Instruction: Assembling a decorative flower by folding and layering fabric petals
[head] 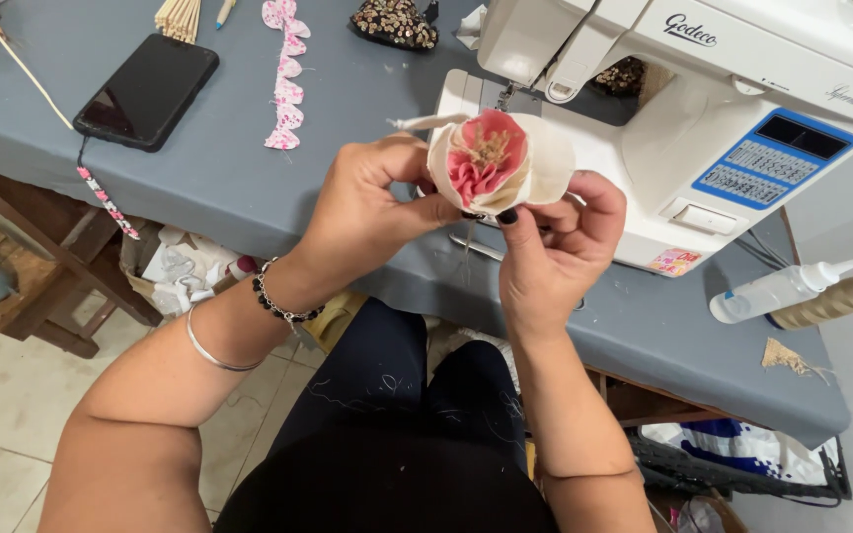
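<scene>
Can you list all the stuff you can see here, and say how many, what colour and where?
fabric flower: one, cream with pink middle, held in both hands
sewing machine: one, white with blue panel, table's right side
phone: one, black, table's left side
scalloped fabric strip: one, pink and white, beside the phone
sequinned piece: one, dark with gold, table's far edge
squeeze bottle: one, clear with white tip, right of machine
thread spool: one, tan, beside the bottle
table: one, grey cover
left hand: one, holds flower; bracelets on wrist
right hand: one, holds flower, dark nails
</scene>
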